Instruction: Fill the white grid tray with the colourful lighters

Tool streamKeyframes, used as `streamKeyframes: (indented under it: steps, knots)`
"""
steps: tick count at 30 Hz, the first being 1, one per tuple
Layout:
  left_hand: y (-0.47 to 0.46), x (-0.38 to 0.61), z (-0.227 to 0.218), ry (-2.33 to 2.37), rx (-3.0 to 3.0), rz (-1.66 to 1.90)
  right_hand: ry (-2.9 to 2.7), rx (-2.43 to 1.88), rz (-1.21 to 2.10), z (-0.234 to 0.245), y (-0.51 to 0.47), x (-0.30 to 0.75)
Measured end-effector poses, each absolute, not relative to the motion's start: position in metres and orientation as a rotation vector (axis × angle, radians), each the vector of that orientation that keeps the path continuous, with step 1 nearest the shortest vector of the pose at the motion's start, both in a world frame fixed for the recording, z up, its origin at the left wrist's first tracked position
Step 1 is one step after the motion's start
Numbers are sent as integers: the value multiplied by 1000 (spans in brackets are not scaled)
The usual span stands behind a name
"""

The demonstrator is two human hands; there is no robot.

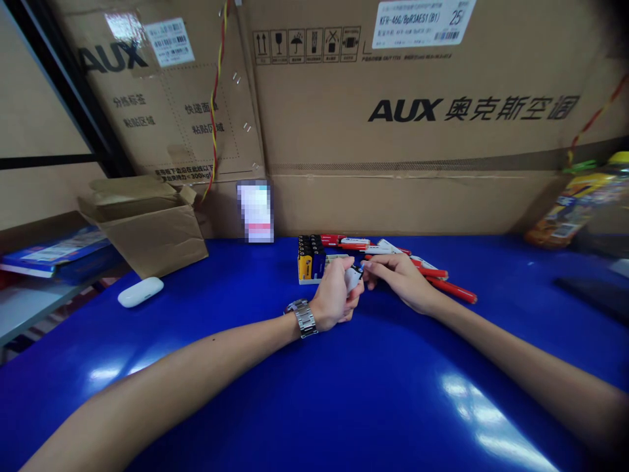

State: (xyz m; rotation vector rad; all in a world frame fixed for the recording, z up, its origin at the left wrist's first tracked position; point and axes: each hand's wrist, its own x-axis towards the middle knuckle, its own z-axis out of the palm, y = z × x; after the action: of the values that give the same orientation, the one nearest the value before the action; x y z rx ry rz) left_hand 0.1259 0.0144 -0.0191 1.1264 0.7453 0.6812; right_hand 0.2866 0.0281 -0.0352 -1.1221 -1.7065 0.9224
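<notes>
My left hand (335, 296), with a metal watch (303, 317) on its wrist, is closed round a small white device (352, 278) held just above the blue table (295, 393). My right hand (399, 278) pinches at the top end of that same device, fingers pressed together; what is between its fingertips is too small to name. Right behind the hands stands a pack of batteries (311, 259) with black, yellow and blue ends. Several red and white toothbrush-like items (422, 267) lie behind and to the right of my right hand.
An open cardboard box (150, 226) stands at the back left, with a white oval case (140, 292) in front of it. Large AUX cartons (417, 131) wall off the back. A bottle with a yellow label (580, 203) lies at far right. Blue booklets (54, 252) rest on a left shelf.
</notes>
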Motion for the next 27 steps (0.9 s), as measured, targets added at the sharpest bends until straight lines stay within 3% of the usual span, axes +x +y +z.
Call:
streamKeyframes:
  steps: [27]
  knots:
    - [14,126,-19,796,1143,638,-1753,-1159,892,-33,26,285]
